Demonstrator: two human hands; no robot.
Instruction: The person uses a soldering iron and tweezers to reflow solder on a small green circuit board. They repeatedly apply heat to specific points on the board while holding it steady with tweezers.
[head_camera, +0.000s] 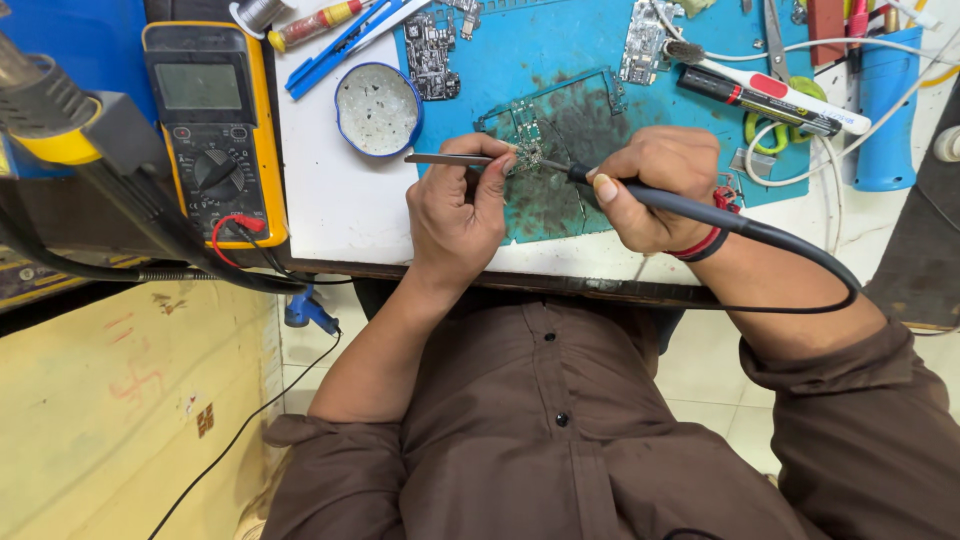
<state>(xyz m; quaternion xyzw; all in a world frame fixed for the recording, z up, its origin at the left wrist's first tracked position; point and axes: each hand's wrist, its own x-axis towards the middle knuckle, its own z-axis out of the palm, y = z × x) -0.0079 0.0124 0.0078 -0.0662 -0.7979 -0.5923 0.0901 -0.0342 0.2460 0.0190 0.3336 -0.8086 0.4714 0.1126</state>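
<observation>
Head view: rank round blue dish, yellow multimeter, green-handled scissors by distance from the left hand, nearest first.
From the left hand:
1. Round blue dish, just up-left of it on the white bench.
2. Yellow multimeter, farther left at the bench edge.
3. Green-handled scissors, far right, beyond the right hand.

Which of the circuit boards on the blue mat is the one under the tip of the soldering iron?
It is the small board on the dark, stained patch of the mat, between both hands. The other boards, one dark and one pale, lie untouched near the mat's far edge.
</observation>
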